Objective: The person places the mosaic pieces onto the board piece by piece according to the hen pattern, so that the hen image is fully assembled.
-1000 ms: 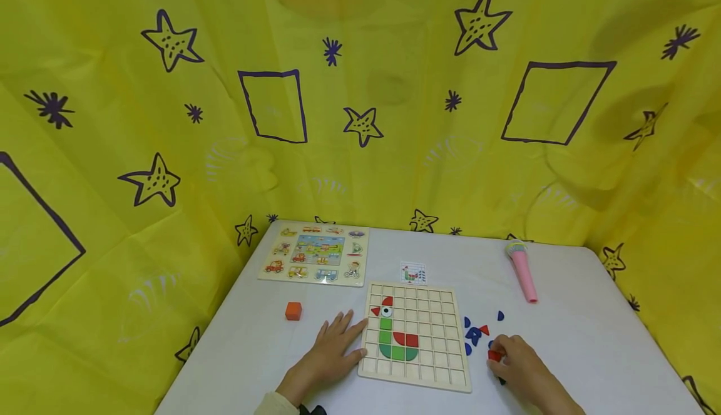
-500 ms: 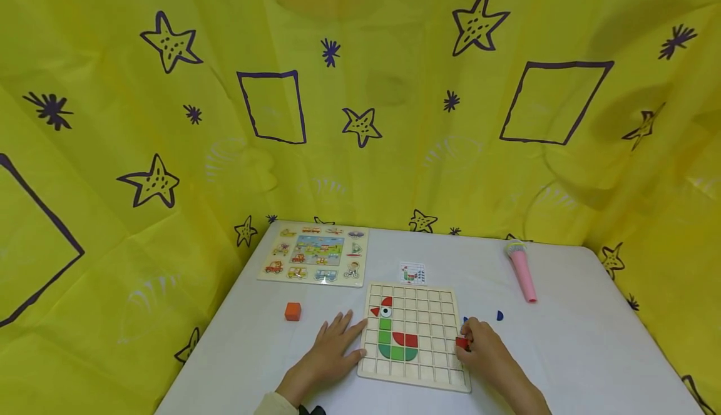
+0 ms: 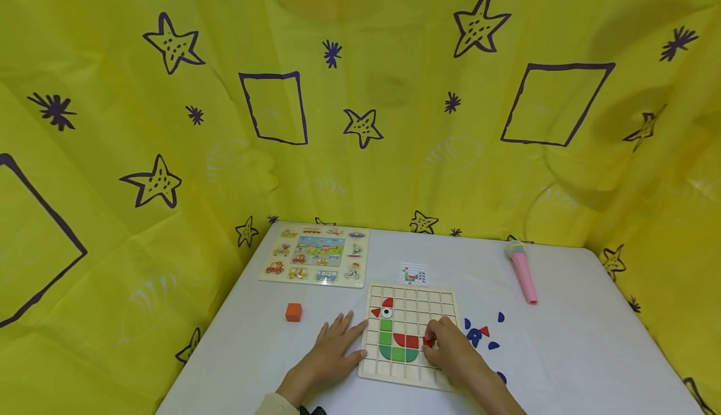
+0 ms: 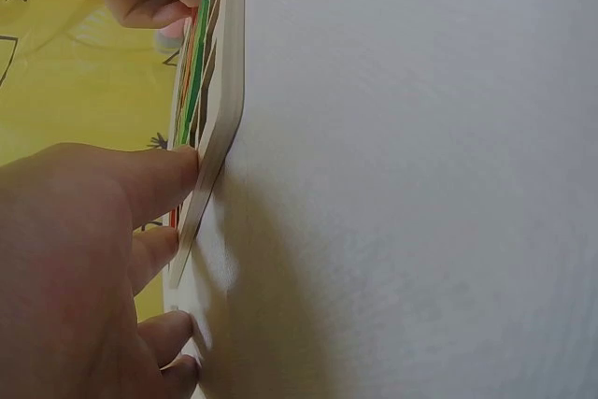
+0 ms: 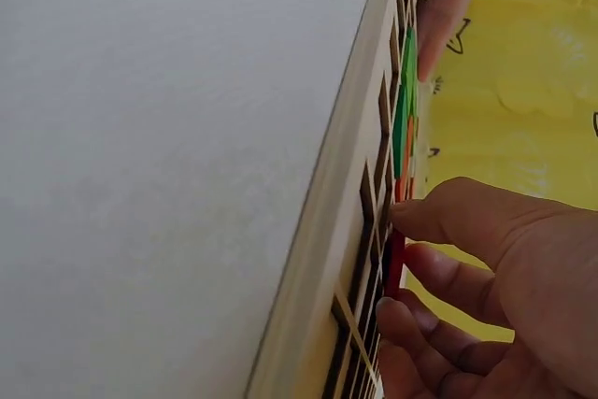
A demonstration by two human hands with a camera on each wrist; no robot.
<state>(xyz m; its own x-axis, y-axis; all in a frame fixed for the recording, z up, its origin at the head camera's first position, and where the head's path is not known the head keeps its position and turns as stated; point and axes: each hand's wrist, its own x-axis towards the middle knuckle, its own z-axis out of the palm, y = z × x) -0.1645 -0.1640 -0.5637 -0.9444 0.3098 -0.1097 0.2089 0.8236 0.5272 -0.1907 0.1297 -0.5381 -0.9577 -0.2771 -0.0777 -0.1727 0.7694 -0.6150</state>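
A pale wooden grid board (image 3: 439,302) lies on the table with flat coloured pieces set in it in a bird shape: green squares (image 3: 385,325), red pieces (image 3: 412,341) and a white round eye piece (image 3: 386,312). My left hand (image 3: 333,355) rests at the board's left edge, thumb and fingertips against the rim, fingers extended. Over the board, my right hand (image 3: 453,352) pinches a small red piece (image 5: 394,263) between thumb and fingers, just right of the red square. The fingers hide most of this piece in the head view.
Loose blue pieces (image 3: 474,338) and a red triangle (image 3: 484,331) lie right of the board. A pattern card (image 3: 414,273) sits behind it. Further out are a pink toy microphone (image 3: 524,274), an orange cube (image 3: 293,312) and a vehicle picture puzzle (image 3: 267,275). A yellow curtain (image 3: 405,177) surrounds the table.
My right hand has carried the red piece leftward from the loose pieces, across the board's right edge, to beside the red square. My left hand has stayed at the board's edge.
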